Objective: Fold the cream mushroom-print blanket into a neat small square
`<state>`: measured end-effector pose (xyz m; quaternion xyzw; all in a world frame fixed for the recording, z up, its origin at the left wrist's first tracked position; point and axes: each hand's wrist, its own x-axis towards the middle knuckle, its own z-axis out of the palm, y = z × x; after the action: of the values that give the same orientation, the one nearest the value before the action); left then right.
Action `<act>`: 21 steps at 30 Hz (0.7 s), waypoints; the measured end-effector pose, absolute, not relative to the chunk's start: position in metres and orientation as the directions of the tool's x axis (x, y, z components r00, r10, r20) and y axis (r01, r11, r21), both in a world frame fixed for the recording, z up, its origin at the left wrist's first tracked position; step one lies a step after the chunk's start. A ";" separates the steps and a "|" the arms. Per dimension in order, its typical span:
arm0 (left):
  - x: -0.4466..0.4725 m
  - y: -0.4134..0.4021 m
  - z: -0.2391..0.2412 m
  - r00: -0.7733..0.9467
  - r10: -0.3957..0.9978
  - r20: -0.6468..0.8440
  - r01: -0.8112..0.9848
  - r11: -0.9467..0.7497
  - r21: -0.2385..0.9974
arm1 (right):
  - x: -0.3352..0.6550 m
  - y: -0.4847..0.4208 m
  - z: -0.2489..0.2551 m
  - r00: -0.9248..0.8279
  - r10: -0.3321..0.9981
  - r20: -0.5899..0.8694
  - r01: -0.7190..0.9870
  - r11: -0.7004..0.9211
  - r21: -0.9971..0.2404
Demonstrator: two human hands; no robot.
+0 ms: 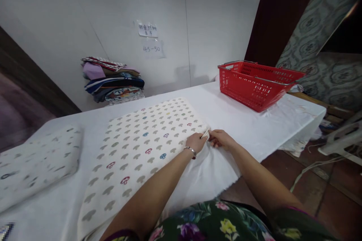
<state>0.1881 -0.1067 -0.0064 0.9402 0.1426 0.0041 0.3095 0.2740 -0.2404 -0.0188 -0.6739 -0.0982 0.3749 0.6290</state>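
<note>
Brightness: bright and even on the white table and the wall.
Light from: the right side, since shadows fall to the left.
Shadows: a soft grey one from the red basket lies on the wall.
Dark part: the top right is dim and brown.
Glare: a small shiny streak up in that corner.
Clear: the spotted cloth in the middle looks sharp.
Blur: the pillow at the left edge is fuzzy and smeared.
Bending: straight lines lean and curve near the edges.
Corner: a little blocky patch at the bottom left.
</note>
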 end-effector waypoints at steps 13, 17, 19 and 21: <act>0.189 -0.110 -0.006 0.965 0.264 -0.006 0.211 -0.758 0.618 | 0.270 -0.247 -0.022 0.719 0.615 -0.323 -0.286 -0.162 -0.944; 0.188 -0.114 -0.009 0.971 0.239 0.028 0.170 -0.762 0.625 | 0.267 -0.244 -0.021 0.742 0.604 -0.293 -0.232 -0.178 -0.956; 0.189 -0.114 -0.010 0.969 0.244 0.033 0.170 -0.762 0.625 | 0.267 -0.244 -0.022 0.747 0.601 -0.285 -0.223 -0.177 -0.959; 0.189 -0.115 -0.011 0.966 0.259 0.022 0.190 -0.761 0.620 | 0.267 -0.246 -0.023 0.753 0.597 -0.278 -0.212 -0.180 -0.961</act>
<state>0.1893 -0.1147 -0.0112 0.9370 0.1196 0.0533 0.3239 0.2669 -0.2456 -0.0227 -0.6967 -0.1381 0.3235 0.6252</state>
